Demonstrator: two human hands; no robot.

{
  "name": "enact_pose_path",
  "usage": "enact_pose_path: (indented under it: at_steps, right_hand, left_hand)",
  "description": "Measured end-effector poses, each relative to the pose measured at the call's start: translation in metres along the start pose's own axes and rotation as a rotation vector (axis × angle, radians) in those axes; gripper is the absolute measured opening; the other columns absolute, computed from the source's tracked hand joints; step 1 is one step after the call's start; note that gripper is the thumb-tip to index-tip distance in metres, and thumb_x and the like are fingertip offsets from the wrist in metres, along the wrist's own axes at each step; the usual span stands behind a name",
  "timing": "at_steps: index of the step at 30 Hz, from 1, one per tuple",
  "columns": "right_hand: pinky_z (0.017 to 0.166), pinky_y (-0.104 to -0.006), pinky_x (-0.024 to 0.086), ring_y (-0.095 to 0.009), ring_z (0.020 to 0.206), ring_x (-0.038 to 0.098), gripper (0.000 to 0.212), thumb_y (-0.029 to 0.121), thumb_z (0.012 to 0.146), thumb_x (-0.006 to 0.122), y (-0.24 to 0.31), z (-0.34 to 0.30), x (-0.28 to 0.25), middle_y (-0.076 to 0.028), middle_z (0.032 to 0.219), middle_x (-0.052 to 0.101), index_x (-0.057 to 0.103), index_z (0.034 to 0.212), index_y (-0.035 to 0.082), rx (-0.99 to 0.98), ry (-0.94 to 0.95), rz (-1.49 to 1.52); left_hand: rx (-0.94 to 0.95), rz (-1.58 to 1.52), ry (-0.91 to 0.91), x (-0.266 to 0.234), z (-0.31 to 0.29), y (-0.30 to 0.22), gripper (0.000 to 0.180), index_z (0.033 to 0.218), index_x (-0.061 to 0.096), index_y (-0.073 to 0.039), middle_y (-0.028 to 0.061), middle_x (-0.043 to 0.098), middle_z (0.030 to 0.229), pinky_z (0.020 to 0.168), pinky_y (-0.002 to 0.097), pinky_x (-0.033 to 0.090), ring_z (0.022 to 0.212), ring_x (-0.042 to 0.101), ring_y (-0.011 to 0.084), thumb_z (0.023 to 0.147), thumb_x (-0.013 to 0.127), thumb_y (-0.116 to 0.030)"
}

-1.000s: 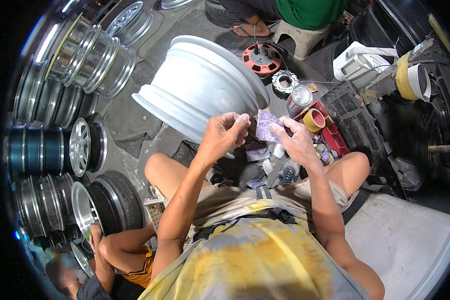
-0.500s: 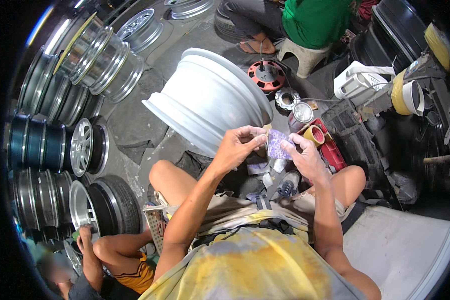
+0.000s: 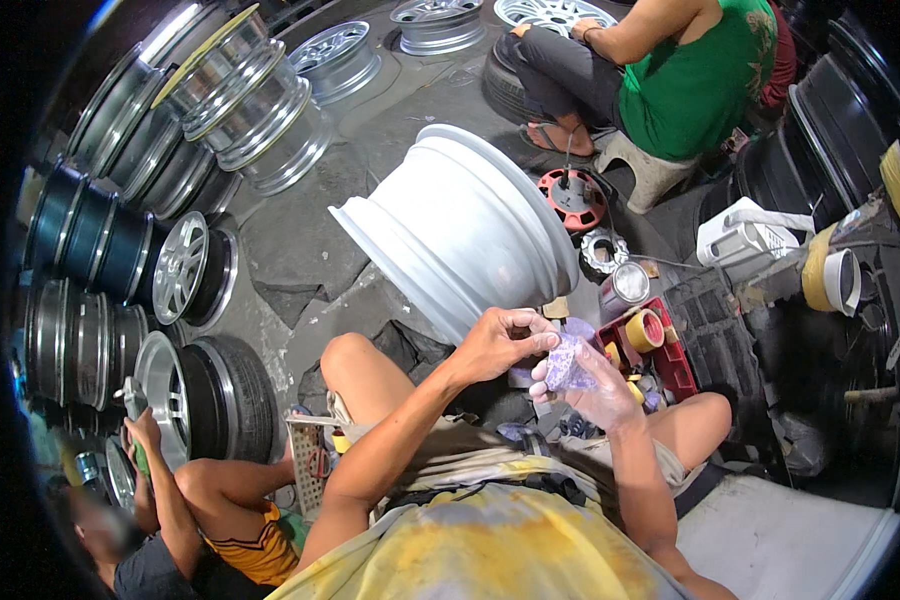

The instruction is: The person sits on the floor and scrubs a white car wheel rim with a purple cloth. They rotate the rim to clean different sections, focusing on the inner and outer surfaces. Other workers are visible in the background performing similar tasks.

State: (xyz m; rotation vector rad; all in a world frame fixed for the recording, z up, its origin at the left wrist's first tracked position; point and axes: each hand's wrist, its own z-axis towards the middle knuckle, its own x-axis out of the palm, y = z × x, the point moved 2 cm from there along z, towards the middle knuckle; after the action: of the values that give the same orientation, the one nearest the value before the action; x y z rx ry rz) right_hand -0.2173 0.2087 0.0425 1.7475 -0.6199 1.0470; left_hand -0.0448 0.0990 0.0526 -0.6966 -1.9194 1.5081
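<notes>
A small purple piece of sandpaper (image 3: pixel 568 366), blotched with white dust, is held up between my hands above my lap. My left hand (image 3: pixel 505 345) pinches its left edge between thumb and fingertips. Against its other side my right hand (image 3: pixel 602 388) is closed, palm turned up, with white dust on the fingers. Just beyond my hands a pale grey wheel rim (image 3: pixel 460 220) lies tilted on its side. Behind the sandpaper shows another purple piece (image 3: pixel 578 328), partly hidden by my fingers.
A red tray (image 3: pixel 678 362) with a yellow tape roll (image 3: pixel 644 331) stands right of my hands, beside an open can (image 3: pixel 626 288). Wheels (image 3: pixel 90 240) are stacked along the left. One person (image 3: pixel 670 90) sits on a stool ahead; another (image 3: pixel 185 500) works at lower left.
My right hand has turned from gripping the sandpaper's edge to palm up beneath it, and the sandpaper looks more crumpled. The view has shifted; the person at lower left has raised a tool.
</notes>
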Motion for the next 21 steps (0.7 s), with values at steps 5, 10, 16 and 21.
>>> enact_pose_path:
  at_steps: [5, 10, 16, 21]
  right_hand:
    - [0.081, -0.0374, 0.057, -0.021, 0.091, 0.072, 0.026, 0.027, 0.108, 0.063, -0.008, 0.018, -0.006, -0.009, 0.103, 0.07, 0.061, 0.119, 0.004, -0.136, -0.286, -0.578]
    - [0.081, -0.0365, 0.056, -0.024, 0.093, 0.073, 0.021, 0.017, 0.098, 0.074, 0.017, 0.053, 0.018, -0.015, 0.101, 0.072, 0.067, 0.111, 0.003, -0.44, -0.505, -1.342]
    - [0.091, -0.044, 0.055, -0.037, 0.104, 0.071, 0.027, 0.012, 0.097, 0.071, 0.036, 0.085, 0.025, -0.021, 0.112, 0.072, 0.067, 0.12, -0.001, -0.737, -0.506, -1.558]
    - [0.097, -0.0457, 0.051, -0.037, 0.109, 0.067, 0.026, 0.013, 0.101, 0.064, 0.063, 0.1, -0.008, -0.02, 0.116, 0.07, 0.068, 0.122, -0.001, -0.85, -0.761, -1.657]
  left_hand:
    - [0.188, 0.332, -0.037, -0.041, 0.014, -0.024, 0.02, 0.106, 0.079, -0.004, -0.0012, 0.074, 0.089, 0.077, 0.0289, 0.053, 0.083, 0.063, 0.0074, 0.102, 0.074, -0.023]
    - [0.406, 0.995, -0.5, -0.156, 0.088, -0.12, 0.036, 0.101, 0.079, -0.001, 0.0109, 0.069, 0.076, 0.07, 0.0351, 0.051, 0.075, 0.062, 0.0125, 0.102, 0.069, -0.035]
    - [0.407, 0.965, -0.508, -0.242, 0.171, -0.134, 0.047, 0.103, 0.079, 0.001, 0.0182, 0.075, 0.1, 0.086, 0.0427, 0.054, 0.094, 0.071, 0.031, 0.105, 0.058, -0.041]
    - [0.42, 1.233, -0.514, -0.244, 0.194, -0.103, 0.046, 0.107, 0.077, 0.001, 0.0218, 0.075, 0.104, 0.088, 0.0441, 0.054, 0.095, 0.071, 0.0374, 0.103, 0.058, -0.041]
